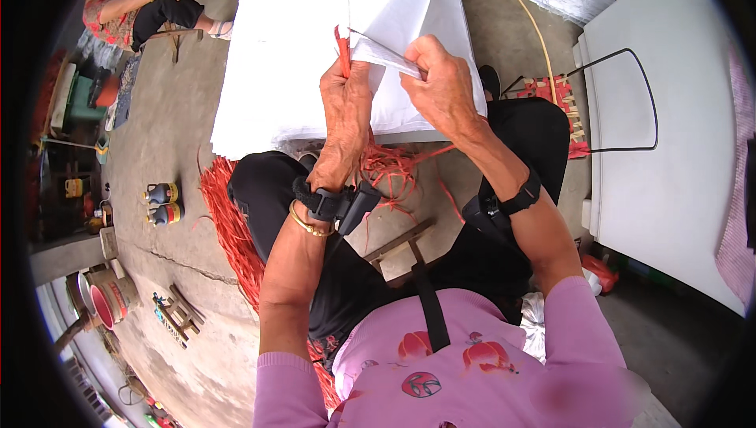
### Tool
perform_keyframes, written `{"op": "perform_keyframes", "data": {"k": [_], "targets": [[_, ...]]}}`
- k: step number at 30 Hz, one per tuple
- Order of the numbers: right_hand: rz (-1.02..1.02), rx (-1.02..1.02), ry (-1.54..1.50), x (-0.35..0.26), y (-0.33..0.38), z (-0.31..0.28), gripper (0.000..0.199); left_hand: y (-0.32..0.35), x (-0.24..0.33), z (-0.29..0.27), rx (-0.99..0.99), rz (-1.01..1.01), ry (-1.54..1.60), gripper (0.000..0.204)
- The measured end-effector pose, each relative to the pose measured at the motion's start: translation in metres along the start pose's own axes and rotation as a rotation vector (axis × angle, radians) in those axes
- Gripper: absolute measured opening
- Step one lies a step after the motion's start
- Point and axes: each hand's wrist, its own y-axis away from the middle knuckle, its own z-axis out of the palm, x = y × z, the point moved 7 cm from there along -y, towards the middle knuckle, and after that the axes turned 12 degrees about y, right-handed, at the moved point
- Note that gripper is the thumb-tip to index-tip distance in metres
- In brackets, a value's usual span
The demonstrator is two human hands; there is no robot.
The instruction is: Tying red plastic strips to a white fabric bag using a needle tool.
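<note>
**Hands at a white cloth, red strips below**

Seated over a grey concrete floor (165, 137), rough and cracked. In front, a large white woven sheet (299, 42), smooth, draped over a low surface and hanging down at its edge. At right, a flat white board (669, 160) with a thin black bent wire (630, 97) on it.

Left hand (346, 113) closed around a narrow red plastic strip (343, 50), held upright against the sheet. Right hand (442, 81) pinched shut on a folded white corner of the sheet (386, 54), just beside the strip. Below the wrists, a loose tangle of thin red strips (390, 168); more of them in a long fringed heap (228, 223) on the floor at left. Two small bottles (161, 203) further left.
</note>
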Motion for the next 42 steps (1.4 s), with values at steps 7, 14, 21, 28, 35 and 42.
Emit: {"op": "perform_keyframes", "data": {"k": [7,14,21,28,35,42], "targets": [[-0.042,0.004,-0.107,-0.014,-0.003,0.024,0.02,0.002,0.001,-0.001,-0.05,-0.102,0.127,0.026],[-0.035,-0.26,-0.15,-0.012,0.0,0.029,0.017,0.001,-0.004,-0.018,0.104,0.049,0.062,0.023],[-0.145,-0.07,0.144,-0.004,-0.008,-0.007,0.037,-0.001,0.007,-0.034,0.143,0.145,-0.002,0.007],[-0.216,-0.062,0.261,-0.009,-0.002,-0.005,0.039,0.004,0.017,-0.029,0.082,0.376,-0.305,0.007],[-0.146,-0.126,0.205,-0.003,-0.001,-0.004,0.044,0.02,0.037,-0.003,0.003,0.677,-0.678,0.016],[0.138,-0.236,-0.112,0.018,0.0,0.012,0.051,0.036,0.024,0.025,-0.318,0.893,-0.853,0.033]]}}
